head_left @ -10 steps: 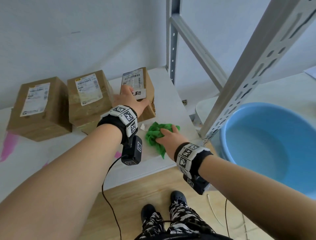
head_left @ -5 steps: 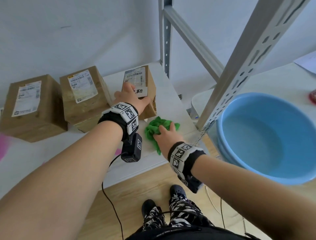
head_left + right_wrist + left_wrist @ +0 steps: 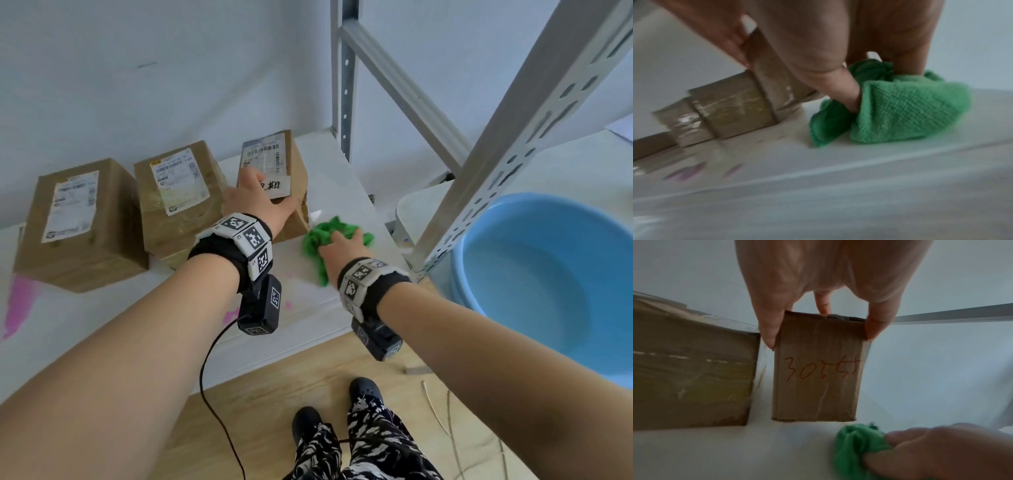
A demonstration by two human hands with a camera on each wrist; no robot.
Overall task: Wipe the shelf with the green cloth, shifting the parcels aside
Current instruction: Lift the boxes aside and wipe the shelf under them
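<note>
Three brown parcels stand on the white shelf (image 3: 342, 192). My left hand (image 3: 255, 200) grips the rightmost parcel (image 3: 291, 164) from above; in the left wrist view its thumb and fingers (image 3: 768, 331) clamp the two sides of this parcel (image 3: 818, 369), marked "30545". My right hand (image 3: 339, 245) holds the crumpled green cloth (image 3: 322, 236) against the shelf just right of that parcel. Seen from the right wrist, the fingers dig into the green cloth (image 3: 900, 110) and the parcel (image 3: 764, 84) is tilted. The middle parcel (image 3: 178, 192) and the left parcel (image 3: 75, 219) stand untouched.
A blue basin (image 3: 548, 281) sits right of the shelf, behind a slotted grey upright (image 3: 507, 137). Another upright (image 3: 344, 78) and a diagonal brace rise at the shelf's back right. Pink stains (image 3: 20, 301) mark the shelf's left part. Wooden floor lies below.
My right hand has slid the green cloth a little farther in and right, close to the rightmost parcel's foot. The left hand keeps its grip on that parcel.
</note>
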